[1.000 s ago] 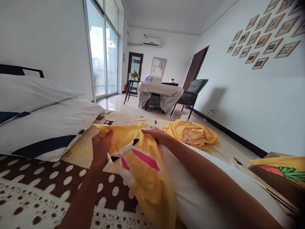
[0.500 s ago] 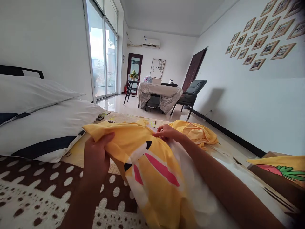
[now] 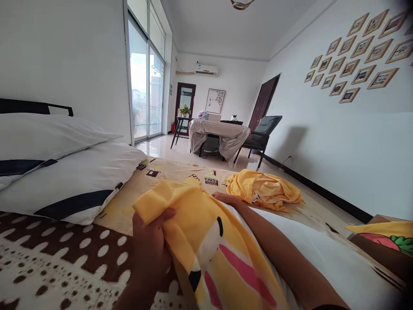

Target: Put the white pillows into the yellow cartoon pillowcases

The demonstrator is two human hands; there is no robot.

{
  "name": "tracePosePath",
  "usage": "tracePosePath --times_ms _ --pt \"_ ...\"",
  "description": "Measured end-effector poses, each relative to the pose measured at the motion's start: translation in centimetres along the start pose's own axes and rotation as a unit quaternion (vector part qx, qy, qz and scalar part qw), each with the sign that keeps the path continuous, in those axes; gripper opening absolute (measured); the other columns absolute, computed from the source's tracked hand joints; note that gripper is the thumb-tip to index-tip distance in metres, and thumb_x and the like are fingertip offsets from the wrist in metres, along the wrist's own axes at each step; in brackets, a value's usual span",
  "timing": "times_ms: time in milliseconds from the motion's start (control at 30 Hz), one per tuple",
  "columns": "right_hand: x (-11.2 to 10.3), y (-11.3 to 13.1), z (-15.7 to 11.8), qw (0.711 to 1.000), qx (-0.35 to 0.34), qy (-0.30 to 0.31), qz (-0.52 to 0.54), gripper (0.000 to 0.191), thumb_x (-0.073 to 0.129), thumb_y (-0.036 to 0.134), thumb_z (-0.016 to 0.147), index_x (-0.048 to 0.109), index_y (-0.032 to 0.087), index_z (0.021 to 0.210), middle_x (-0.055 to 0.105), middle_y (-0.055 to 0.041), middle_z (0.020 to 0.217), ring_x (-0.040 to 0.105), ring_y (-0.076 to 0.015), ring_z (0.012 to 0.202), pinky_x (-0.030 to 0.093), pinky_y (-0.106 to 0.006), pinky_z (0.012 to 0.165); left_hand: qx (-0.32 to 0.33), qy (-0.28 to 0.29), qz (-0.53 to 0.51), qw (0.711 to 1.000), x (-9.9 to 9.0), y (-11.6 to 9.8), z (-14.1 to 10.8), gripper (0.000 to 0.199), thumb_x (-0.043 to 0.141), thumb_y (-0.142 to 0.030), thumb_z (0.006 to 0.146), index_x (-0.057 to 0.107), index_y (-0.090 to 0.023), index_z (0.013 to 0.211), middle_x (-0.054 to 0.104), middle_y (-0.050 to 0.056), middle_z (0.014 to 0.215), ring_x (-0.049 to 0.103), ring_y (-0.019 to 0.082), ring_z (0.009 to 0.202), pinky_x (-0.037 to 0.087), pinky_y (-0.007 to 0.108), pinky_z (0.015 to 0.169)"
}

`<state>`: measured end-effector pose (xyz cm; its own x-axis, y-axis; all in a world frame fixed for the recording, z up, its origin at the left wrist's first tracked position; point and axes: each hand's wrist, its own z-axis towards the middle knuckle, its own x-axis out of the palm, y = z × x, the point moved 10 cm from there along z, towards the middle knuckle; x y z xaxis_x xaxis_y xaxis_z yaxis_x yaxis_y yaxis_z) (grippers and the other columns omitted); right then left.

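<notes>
My left hand [image 3: 153, 241] grips a corner of a yellow printed cloth [image 3: 206, 224], with its thumb on top and the fingers folded beneath. The print has pink stripes, white patches and black tips. My right hand [image 3: 227, 199] is at the cloth's far right edge, over a plain white thing [image 3: 290, 230] that shows beside and under the cloth. Its fingers are partly hidden by the cloth, so whether they grip it is unclear. A second yellow cloth [image 3: 264, 189] lies crumpled beyond my right forearm.
White pillows with dark bands [image 3: 87, 176] lie on the left. A brown-and-white dotted blanket [image 3: 80, 254] covers the near left of the patterned beige bed sheet [image 3: 174, 170]. At the right edge is a box [image 3: 377, 243] with yellow fabric [image 3: 380, 228] on it. A covered table [image 3: 219, 129] and a chair [image 3: 264, 131] stand beyond.
My left hand has moved right and down with the cloth corner. My right hand, earlier pinching the cloth's edge, has lowered and flattened there. The view has tilted up.
</notes>
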<state>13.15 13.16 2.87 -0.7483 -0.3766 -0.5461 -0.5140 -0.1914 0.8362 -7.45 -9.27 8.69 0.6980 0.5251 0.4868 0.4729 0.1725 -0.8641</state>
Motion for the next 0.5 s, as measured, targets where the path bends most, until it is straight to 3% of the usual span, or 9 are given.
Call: tracePosePath --times_ms 100,267,367,500 --pt "-1.9 0.7 -0.1 0.994 0.011 -0.028 -0.104 0.015 0.062 0.021 0.067 0.061 0.014 0.054 0.054 0.0025 0.051 0.051 -0.0125 0.057 0.036 -0.023 0.053 0.073 -0.021 0.004 0.997 -0.8 -1.8 -0.5 0.034 0.064 -0.034 0.056 0.062 -0.023 0.088 0.066 0.001 0.073 0.065 0.032 0.089 0.056 0.036 0.060" --pt "-9.7 5.2 -1.1 0.954 -0.007 -0.191 -0.233 0.033 0.057 0.033 0.074 0.050 0.016 0.047 0.046 0.0010 0.050 0.047 -0.0127 0.060 0.029 -0.024 0.055 0.164 -0.078 -0.020 0.983 -2.7 -3.0 -1.0 0.041 0.073 -0.040 0.059 0.064 -0.022 0.095 0.068 0.003 0.084 0.065 0.031 0.091 0.058 0.037 0.069" --pt "-15.6 8.5 -4.3 0.916 -0.004 -0.290 -0.276 0.033 0.054 0.040 0.076 0.053 0.017 0.052 0.052 -0.0029 0.057 0.050 -0.0158 0.067 0.028 -0.026 0.057 0.242 -0.069 0.017 0.968 -2.6 -4.4 -0.1 0.038 0.076 -0.038 0.062 0.066 -0.020 0.094 0.068 0.004 0.094 0.064 0.028 0.094 0.057 0.034 0.073" --pt "-22.7 14.3 -11.9 0.845 0.006 -0.436 -0.310 0.033 0.053 0.049 0.074 0.059 0.019 0.061 0.058 -0.0065 0.066 0.051 -0.0194 0.069 0.029 -0.030 0.059 0.326 -0.041 0.024 0.944 -1.0 -4.4 3.5 0.039 0.077 -0.038 0.060 0.065 -0.014 0.089 0.068 0.007 0.096 0.064 0.025 0.091 0.055 0.032 0.075"
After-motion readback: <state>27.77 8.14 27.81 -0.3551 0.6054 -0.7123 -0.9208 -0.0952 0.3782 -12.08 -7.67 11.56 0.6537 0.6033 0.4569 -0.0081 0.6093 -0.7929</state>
